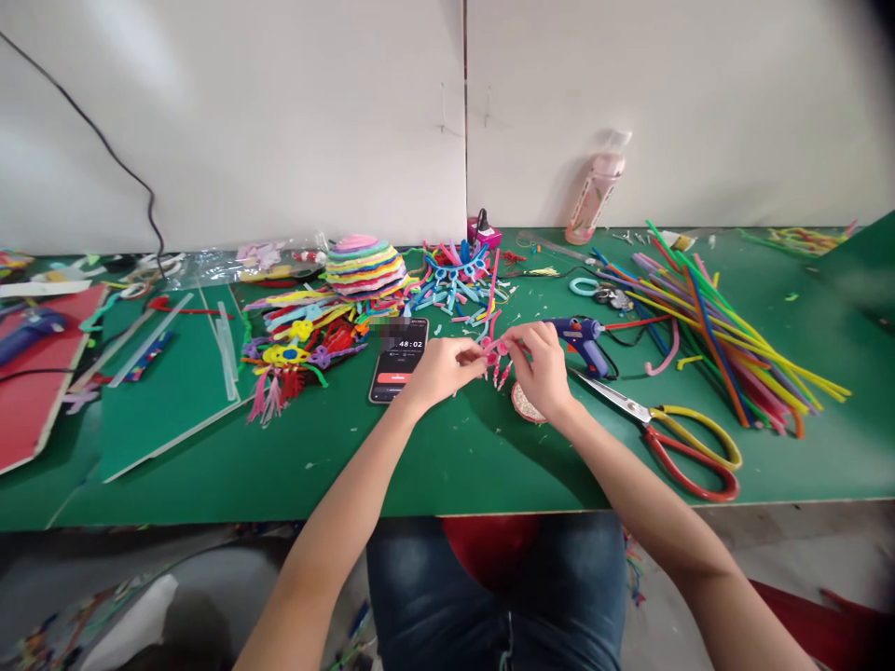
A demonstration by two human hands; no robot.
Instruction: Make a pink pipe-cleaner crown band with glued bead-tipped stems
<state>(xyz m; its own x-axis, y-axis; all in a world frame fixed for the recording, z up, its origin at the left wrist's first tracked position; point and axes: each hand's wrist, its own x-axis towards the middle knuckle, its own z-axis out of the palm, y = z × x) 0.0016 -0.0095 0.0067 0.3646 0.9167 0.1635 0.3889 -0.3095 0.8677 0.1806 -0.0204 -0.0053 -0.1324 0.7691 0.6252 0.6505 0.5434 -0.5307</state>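
Observation:
Both my hands meet over the middle of the green table (447,466). My left hand (442,369) and my right hand (540,365) pinch a small pink pipe-cleaner piece (495,352) between their fingertips; its short pink ends hang down. Under my right wrist lies a small round pink-rimmed pad (523,404). A phone (398,360) showing a timer lies just left of my left hand. A blue glue gun (582,337) rests just right of my right hand.
Red-and-yellow scissors (681,438) lie at the right front. A long bundle of coloured pipe cleaners (720,335) fans out at the right. Finished colourful pieces (308,345) and stacked felt discs (364,265) sit behind the phone. A pink bottle (596,194) stands by the wall. Green boards (168,382) lie left.

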